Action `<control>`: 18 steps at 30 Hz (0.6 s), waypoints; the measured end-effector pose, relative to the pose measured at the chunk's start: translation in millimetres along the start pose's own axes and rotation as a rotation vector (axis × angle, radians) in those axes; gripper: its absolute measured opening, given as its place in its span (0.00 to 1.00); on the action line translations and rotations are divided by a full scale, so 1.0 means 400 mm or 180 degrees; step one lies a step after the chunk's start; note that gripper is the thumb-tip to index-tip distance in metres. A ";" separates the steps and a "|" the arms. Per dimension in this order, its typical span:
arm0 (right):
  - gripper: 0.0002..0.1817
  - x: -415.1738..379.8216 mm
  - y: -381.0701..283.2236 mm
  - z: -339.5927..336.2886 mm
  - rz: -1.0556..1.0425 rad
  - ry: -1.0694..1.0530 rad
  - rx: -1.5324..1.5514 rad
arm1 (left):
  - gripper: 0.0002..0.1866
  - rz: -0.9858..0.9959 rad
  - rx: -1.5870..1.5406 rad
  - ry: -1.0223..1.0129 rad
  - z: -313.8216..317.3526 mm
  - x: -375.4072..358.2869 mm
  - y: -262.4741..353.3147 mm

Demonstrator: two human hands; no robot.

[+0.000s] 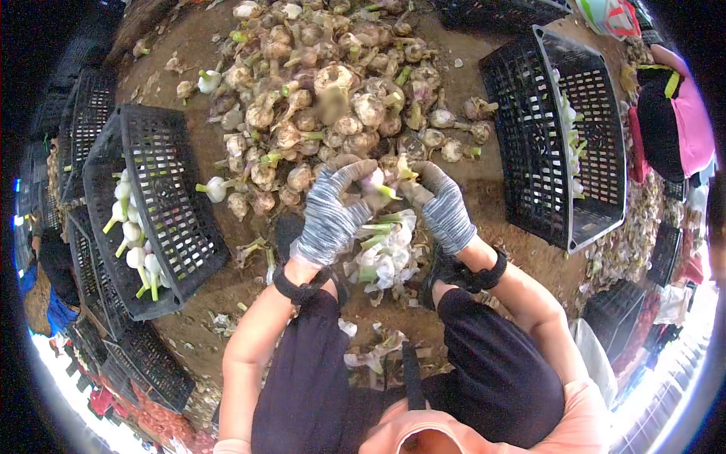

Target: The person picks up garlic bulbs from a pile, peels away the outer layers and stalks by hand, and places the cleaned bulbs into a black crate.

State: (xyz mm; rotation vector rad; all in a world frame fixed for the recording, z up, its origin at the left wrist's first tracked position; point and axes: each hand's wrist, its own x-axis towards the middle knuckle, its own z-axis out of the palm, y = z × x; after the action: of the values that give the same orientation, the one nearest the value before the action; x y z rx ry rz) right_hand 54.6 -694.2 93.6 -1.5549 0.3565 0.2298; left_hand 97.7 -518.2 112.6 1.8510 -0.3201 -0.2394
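Note:
My left hand (333, 212), in a striped grey glove with soiled fingertips, is closed around a garlic bulb (376, 181) with a purplish side and a short green stem. Close beside it, my right hand (448, 212), gloved alike, has its fingers pinched on a yellowish strip of garlic skin (407, 168). Both hands are over the near edge of a large pile of dirty, unpeeled garlic bulbs (302, 113). Under them, between my shoes, lies a heap of white and pale green peelings (387, 253).
A black crate (170, 204) holding cleaned white bulbs is on the left. On the right, another black crate (533, 136) also has bulbs inside. One clean bulb (216, 189) lies on the dirt floor left of the pile. A person in pink (692, 136) is at far right.

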 end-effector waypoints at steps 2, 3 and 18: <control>0.16 0.000 0.005 0.010 -0.0175 -0.0064 -0.0021 | 0.15 0.0060 0.0114 0.0048 -0.002 -0.001 -0.017; 0.16 0.000 0.007 0.017 -0.0346 -0.0131 -0.0043 | 0.15 0.0116 0.0226 0.0098 -0.001 -0.002 -0.025; 0.18 -0.001 0.117 -0.040 -0.0730 -0.0230 -0.2418 | 0.15 -0.1412 -0.2633 -0.0253 -0.038 -0.011 -0.030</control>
State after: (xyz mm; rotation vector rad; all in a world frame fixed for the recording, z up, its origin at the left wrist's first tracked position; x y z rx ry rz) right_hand 35.8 -709.8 50.5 -2.3088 0.0177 0.2556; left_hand 99.6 -499.7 105.7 1.0675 0.1406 -0.6442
